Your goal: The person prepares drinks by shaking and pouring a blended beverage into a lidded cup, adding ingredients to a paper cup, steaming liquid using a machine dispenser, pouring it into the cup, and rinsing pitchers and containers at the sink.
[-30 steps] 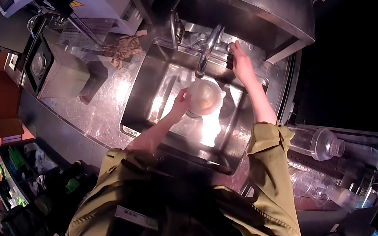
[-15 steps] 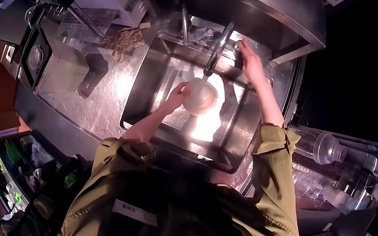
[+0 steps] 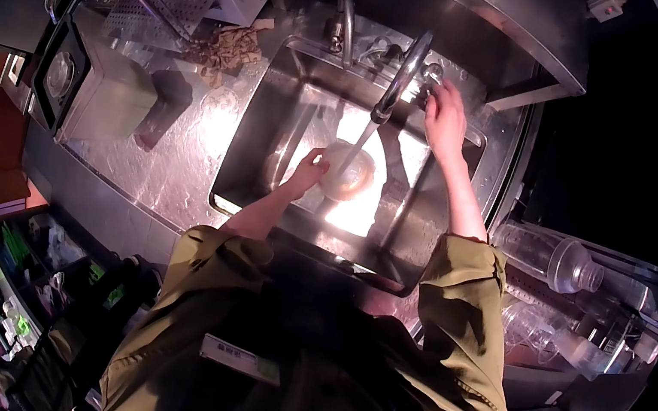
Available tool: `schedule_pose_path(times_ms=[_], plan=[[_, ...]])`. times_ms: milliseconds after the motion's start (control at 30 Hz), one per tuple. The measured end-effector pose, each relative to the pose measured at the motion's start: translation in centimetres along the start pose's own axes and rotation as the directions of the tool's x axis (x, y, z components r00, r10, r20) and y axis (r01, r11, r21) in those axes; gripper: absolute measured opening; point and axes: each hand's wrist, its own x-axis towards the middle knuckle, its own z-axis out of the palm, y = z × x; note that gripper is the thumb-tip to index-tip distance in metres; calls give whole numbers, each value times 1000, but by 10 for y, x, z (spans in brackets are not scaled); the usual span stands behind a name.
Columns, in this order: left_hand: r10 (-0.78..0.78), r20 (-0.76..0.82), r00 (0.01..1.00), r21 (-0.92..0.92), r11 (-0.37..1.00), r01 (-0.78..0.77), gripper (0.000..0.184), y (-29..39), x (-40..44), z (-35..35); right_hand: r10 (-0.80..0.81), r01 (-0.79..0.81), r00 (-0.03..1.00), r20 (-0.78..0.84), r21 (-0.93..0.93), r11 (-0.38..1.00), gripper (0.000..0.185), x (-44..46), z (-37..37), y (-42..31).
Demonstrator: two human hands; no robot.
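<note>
My left hand (image 3: 307,174) is closed on the rim of a round translucent bowl (image 3: 357,177), held inside the metal sink (image 3: 268,114). A water stream (image 3: 362,143) runs from the curved faucet (image 3: 403,79) into the bowl. At the back right of the sink, my right hand (image 3: 446,128) is beside the tap knob (image 3: 432,72). Its fingers are stretched out and loosely bent; whether they touch the knob is hard to see.
A second faucet (image 3: 344,29) stands left of the first. Crumpled brown paper (image 3: 224,53) and a clear lidded container (image 3: 107,100) are on the left counter. Large clear jars (image 3: 551,258) lie at the right. A metal shelf (image 3: 500,16) overhangs the sink's back.
The view has shifted slightly. My right hand has drawn back a little from the knob, its fingers more bent. The stream into the bowl shows more clearly; my left hand still holds the bowl.
</note>
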Motion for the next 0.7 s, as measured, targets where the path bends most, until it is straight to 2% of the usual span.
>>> schedule_pose_path(times_ms=[133, 233, 333, 433, 533, 700], plan=[[85, 60, 995, -95, 992, -80, 34, -11, 9, -1, 50, -50, 999, -14, 1, 999, 22, -3, 2, -3], [71, 77, 995, -151, 987, -59, 36, -6, 10, 6, 60, -60, 998, -19, -3, 998, 22, -6, 5, -5], [69, 51, 996, -76, 995, -65, 37, 2, 9, 12, 69, -69, 998, -9, -21, 997, 21, -9, 7, -4], [76, 68, 995, -134, 989, -66, 34, 3, 7, 16, 76, -73, 996, 44, -51, 996, 20, -11, 8, 0], [91, 18, 996, -105, 991, -89, 34, 3, 6, 18, 68, -63, 993, 92, -59, 996, 23, -15, 6, 1], [46, -63, 997, -169, 984, -56, 31, -4, 10, 16, 111, -104, 981, 159, -50, 993, 28, -16, 1, -8]])
